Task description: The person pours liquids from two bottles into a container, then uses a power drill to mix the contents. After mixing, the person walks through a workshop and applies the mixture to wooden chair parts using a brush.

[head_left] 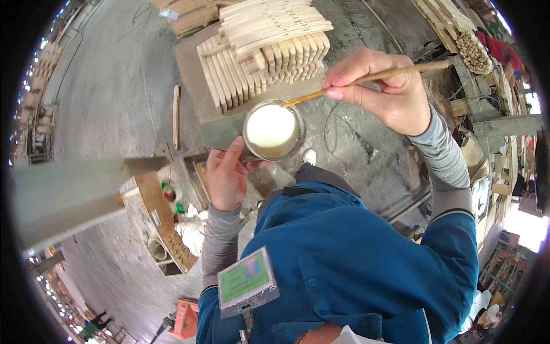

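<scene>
A round container [249, 152], cup-like, holds a pale cream liquid [272, 129] that shines bright under the light. My left hand [227, 178] is closed round its near left side, thumb up along the wall and fingers below. Between thumb and fingertips, my right hand [389, 89] pinches a thin wooden stick [375, 75]. The stick slants down to the left, and its darker, wet-looking tip meets the container's far right rim. Whether the tip touches the liquid I cannot tell. A grey-green flat surface [219, 133] shows just left of the container.
Beyond the container, pale wooden pieces [269, 34] are stacked on a board. A grey beam [74, 192] and a wooden box [150, 226] stand at left. Thin cable or wire [332, 135] loops on the concrete floor. Timber racks [487, 103] line the right; a person [504, 50] is there.
</scene>
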The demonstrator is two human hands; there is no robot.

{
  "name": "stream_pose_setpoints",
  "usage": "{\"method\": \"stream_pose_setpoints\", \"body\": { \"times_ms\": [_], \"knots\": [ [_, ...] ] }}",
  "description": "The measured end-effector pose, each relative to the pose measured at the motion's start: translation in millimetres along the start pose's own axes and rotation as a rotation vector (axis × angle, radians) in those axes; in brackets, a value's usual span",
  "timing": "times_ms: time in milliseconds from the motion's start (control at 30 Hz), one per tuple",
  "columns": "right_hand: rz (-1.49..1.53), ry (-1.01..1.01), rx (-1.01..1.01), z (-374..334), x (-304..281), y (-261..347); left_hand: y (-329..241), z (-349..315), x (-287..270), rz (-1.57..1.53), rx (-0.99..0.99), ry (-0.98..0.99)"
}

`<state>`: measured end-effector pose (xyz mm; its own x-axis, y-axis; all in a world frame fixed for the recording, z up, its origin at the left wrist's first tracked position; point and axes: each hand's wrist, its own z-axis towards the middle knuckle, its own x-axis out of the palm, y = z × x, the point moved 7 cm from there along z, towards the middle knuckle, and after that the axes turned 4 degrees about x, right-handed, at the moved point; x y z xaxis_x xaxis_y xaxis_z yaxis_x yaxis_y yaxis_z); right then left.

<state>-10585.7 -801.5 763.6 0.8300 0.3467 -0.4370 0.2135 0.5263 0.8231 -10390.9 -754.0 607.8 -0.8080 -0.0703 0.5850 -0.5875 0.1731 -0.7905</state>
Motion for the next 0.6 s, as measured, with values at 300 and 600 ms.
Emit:
{"method": "stream_pose_setpoints", "body": {
  "times_ms": [300, 600],
  "knots": [
    [-0.272, -0.28, 0.122, -64, -158, -86, 79, 125, 153, 0.097, 0.046, 0.139],
    [-0.602, -0.565, 0.34, -89, -263, -139, 157, 219, 258, 0.114, 0.039, 0.356]
  ]
}}
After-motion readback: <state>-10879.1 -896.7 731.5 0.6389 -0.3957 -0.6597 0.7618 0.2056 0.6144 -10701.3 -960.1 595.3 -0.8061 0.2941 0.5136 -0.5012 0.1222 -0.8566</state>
